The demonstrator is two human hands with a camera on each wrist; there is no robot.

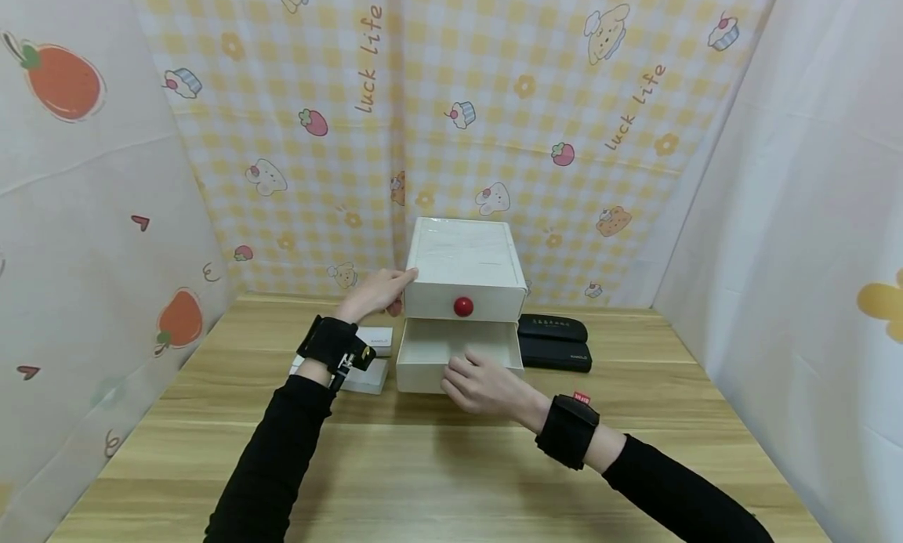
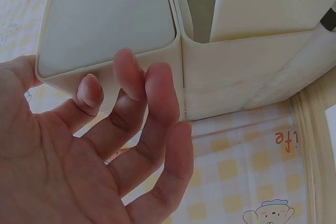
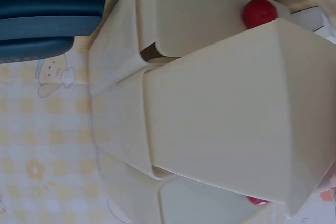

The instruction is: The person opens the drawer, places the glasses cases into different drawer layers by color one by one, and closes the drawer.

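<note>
A white drawer cabinet [image 1: 466, 253] with red knobs stands on the table, its middle drawer [image 1: 423, 377] pulled out. At the cabinet's upper left front corner my left hand [image 1: 374, 294] grips the edge, thumb over the top and curled fingers by the side; the left wrist view shows these fingers [image 2: 178, 150] close up. My right hand [image 1: 483, 382] has its fingers curled at the front of the open drawer, where its knob is hidden behind them. From the right wrist, the drawer's side [image 3: 220, 114] fills the middle, with the bottom drawer's red knob [image 3: 260, 13] beside it.
Right of the cabinet lie dark cases [image 1: 553, 343], one behind the other. To its left, partly behind my left wrist, are white boxes [image 1: 367, 377]. A yellow checked curtain [image 1: 458, 151] hangs behind the wooden table [image 1: 395, 480], with white curtains at both sides.
</note>
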